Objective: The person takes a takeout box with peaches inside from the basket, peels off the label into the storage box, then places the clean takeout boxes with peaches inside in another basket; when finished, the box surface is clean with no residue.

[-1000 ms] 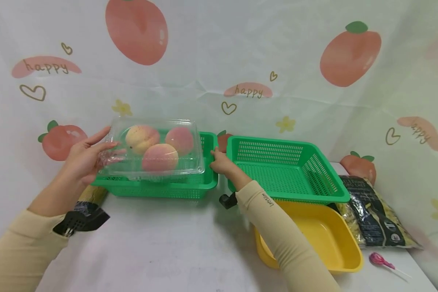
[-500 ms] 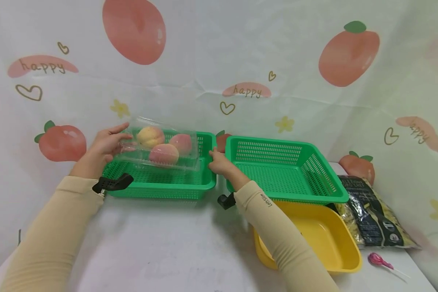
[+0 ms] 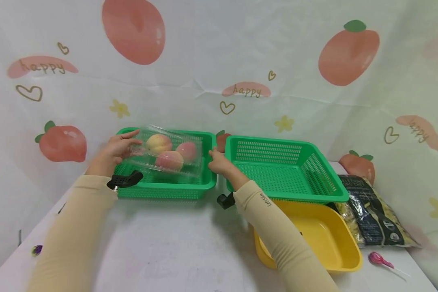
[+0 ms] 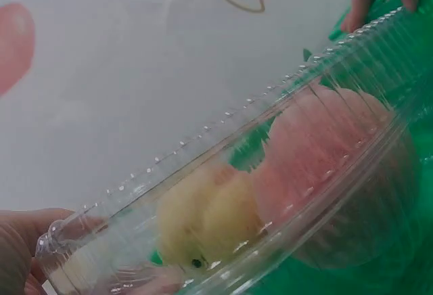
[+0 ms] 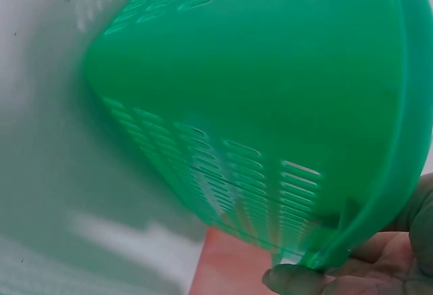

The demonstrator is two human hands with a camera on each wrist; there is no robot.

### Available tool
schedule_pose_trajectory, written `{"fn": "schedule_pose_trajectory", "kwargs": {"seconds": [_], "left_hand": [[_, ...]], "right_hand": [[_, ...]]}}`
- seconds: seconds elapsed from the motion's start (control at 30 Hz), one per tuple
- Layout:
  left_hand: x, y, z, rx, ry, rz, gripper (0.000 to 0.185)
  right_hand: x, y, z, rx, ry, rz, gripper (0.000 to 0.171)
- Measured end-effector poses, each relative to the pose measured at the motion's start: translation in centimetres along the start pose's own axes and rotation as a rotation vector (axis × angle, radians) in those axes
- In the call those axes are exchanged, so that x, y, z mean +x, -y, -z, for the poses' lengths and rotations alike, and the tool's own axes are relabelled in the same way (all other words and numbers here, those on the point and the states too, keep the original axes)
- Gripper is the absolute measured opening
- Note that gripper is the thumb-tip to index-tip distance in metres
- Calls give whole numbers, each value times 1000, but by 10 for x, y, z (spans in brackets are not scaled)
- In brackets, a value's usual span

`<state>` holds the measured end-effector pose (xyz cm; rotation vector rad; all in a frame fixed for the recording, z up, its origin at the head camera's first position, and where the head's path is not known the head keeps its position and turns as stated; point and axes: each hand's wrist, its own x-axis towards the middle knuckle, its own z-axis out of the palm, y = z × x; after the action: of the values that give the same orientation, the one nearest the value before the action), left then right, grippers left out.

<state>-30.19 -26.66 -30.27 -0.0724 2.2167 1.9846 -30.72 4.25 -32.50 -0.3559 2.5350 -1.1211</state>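
My left hand (image 3: pixel 117 150) grips the left end of a clear plastic clamshell box (image 3: pixel 146 158) with three peaches (image 3: pixel 169 161) inside. The box tilts down to the right, over and partly within the left green basket (image 3: pixel 164 186). In the left wrist view, thumb and fingers wrap the box's end, and a yellowish peach (image 4: pixel 206 214) and a pink one (image 4: pixel 325 146) show through the plastic. My right hand (image 3: pixel 220 162) pinches the right rim of that same basket. In the right wrist view, fingers (image 5: pixel 365 275) curl at the rim of the slotted basket (image 5: pixel 270 92).
A second green basket (image 3: pixel 277 178) stands to the right, with a yellow basin (image 3: pixel 325 235) in front of it, partly behind my right sleeve. Farther right lie a pasta bag (image 3: pixel 376 219) and a pink lollipop (image 3: pixel 379 259). A small purple item (image 3: pixel 36 250) lies at far left.
My left hand has carried the box of peaches rightward and lower, into the left basket's opening. My right hand has stayed on the rim. The purple item at left has come into view.
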Motion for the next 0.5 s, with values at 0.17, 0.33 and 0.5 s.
{"fn": "schedule_pose_trajectory", "kwargs": {"seconds": [0.17,0.33,0.5], "left_hand": [[7,18,-3,58,-24,14,57],[8,28,-7,306,31,26,60],[2,21,-13,640,153,54,71]], "right_hand": [[1,1,-3,5,8,2,59],[1,1,-1,22,15,-4,60],[-5,4,10,30,80,-6,61]]}}
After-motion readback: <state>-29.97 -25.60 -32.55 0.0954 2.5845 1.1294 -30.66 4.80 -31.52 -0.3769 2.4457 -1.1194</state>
